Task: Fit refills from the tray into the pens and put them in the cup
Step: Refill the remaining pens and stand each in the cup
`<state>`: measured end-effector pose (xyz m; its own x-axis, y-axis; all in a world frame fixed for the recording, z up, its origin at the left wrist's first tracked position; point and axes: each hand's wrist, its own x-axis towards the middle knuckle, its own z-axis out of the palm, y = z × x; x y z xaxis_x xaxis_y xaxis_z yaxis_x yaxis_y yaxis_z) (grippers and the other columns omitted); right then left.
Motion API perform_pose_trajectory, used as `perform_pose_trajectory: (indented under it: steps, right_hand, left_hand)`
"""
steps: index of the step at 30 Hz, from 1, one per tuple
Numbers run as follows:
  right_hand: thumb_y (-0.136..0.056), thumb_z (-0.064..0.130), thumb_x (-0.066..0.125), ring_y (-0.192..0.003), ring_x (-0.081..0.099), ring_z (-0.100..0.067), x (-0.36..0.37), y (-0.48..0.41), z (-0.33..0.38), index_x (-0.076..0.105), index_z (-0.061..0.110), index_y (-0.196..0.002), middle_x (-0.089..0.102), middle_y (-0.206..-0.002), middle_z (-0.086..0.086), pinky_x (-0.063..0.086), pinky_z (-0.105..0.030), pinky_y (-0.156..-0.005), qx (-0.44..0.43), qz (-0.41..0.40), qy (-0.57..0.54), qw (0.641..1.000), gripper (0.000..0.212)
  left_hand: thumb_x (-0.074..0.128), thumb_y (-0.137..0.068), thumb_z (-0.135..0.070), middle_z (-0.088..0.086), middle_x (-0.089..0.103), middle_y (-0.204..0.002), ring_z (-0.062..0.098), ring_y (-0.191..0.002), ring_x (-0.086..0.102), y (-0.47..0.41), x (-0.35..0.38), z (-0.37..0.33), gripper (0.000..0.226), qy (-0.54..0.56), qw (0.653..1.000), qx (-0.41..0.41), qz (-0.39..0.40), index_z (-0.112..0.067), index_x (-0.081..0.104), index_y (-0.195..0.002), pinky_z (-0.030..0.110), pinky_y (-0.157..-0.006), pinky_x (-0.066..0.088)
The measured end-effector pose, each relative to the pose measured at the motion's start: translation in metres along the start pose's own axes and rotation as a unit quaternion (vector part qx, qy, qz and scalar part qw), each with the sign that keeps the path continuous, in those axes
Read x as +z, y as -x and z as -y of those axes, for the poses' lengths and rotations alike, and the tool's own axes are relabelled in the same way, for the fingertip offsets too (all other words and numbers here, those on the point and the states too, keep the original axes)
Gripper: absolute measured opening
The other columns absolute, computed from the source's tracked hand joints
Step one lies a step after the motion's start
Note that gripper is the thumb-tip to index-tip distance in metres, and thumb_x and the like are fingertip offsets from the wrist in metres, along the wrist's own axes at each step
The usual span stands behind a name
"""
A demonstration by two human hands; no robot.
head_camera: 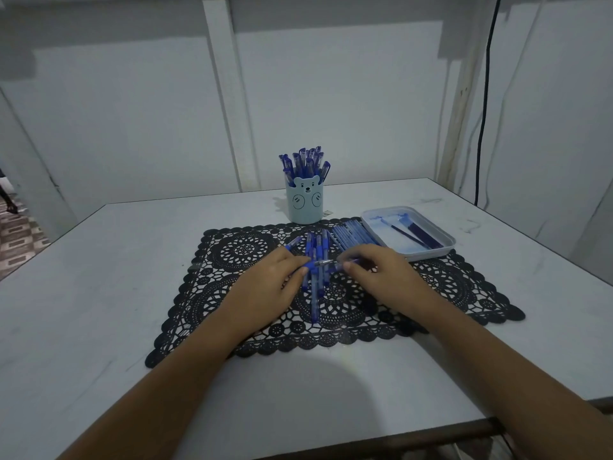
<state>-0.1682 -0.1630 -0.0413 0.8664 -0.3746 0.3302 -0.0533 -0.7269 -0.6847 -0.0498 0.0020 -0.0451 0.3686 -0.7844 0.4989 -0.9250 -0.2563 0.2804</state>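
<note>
My left hand (272, 283) and my right hand (378, 270) meet over the black lace mat (431, 293), each pinching one end of a blue pen (323, 263) held crosswise. Under it lies a pile of several blue pens (316, 287) on the mat. A row of pale blue barrels (353, 235) lies beside the white tray (441, 250), which holds a few dark refills (421, 235). A light blue bear cup (304, 202) at the mat's far edge stands full of several blue pens (306, 162).
The white table (99, 277) ends at a dark front edge near my right forearm. A wall with white posts stands close behind the cup. A black cable (484, 104) hangs at the back right. A patterned floor shows at far left.
</note>
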Motion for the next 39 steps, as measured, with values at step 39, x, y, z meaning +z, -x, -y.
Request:
perform_pose_trajectory:
  steps: [39]
  right_hand:
    - [-0.089,0.022,0.058,-0.069,0.053,0.004,0.012,0.001,-0.001,0.063,0.017,-0.097,0.059,-0.077,0.016,0.039,-0.008,-0.064,-0.090,0.014,-0.038,0.995,0.010]
  left_hand:
    - [0.047,-0.092,-0.036,-0.004,0.065,-0.095,0.007,-0.084,0.057,-0.005,0.006,-0.005,0.030,0.065,0.996,-0.026,0.054,-0.024,0.063,-0.115,0.023,-0.075,0.045]
